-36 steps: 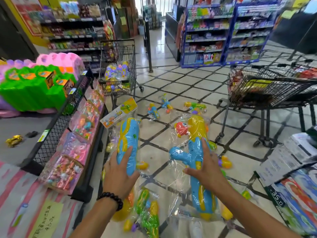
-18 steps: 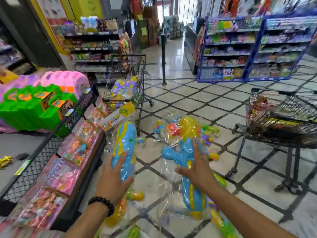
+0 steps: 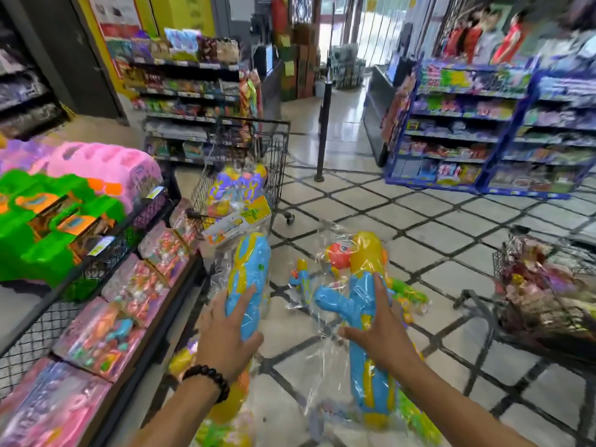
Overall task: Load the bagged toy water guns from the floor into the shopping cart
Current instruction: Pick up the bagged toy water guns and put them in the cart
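Two bagged water guns — long axes pointing toward cart.

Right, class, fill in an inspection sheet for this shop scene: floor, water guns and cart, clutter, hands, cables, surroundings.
Surface: tiled floor, pale with dark diagonal lines.
Job's things: bagged water gun in the left hand; second bagged gun in the right hand; cart ahead already holds bagged toys.
Clutter: more bagged guns on the floor; another cart at right.
Grippers: both hands hold bags.
Cables: nothing seen.
Surroundings: toy display at left; blue shelves behind.
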{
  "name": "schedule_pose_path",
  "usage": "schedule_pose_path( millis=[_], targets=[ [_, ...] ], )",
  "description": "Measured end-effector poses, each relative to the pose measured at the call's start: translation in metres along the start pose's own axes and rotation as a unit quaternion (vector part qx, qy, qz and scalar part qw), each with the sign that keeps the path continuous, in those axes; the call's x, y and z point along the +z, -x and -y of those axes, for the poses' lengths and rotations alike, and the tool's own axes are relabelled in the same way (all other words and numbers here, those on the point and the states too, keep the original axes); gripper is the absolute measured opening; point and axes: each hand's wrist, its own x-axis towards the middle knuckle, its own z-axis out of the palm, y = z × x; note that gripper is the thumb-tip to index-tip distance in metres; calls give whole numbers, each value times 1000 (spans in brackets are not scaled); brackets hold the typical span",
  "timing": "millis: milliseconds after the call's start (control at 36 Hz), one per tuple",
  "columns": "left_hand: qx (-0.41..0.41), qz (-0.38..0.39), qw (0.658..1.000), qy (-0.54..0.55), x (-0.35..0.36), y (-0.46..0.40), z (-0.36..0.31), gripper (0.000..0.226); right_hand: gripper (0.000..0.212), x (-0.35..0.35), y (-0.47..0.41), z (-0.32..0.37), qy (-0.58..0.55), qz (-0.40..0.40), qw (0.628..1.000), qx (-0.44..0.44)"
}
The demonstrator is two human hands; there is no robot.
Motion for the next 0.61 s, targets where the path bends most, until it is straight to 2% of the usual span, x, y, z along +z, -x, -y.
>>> schedule_pose_path(
  millis=[250, 472, 611],
  targets=[
    [-30, -20, 999, -8, -27, -140, 21, 92, 131, 14, -153, 48, -7, 20, 1000, -15],
    [-77, -38, 996, -23, -27, -248, 49, 91, 136, 61, -294, 55, -34, 62, 997, -19],
    [-107, -41, 992, -58, -33, -327, 56, 94, 133, 80, -388, 67, -36, 80, 994, -58]
  ],
)
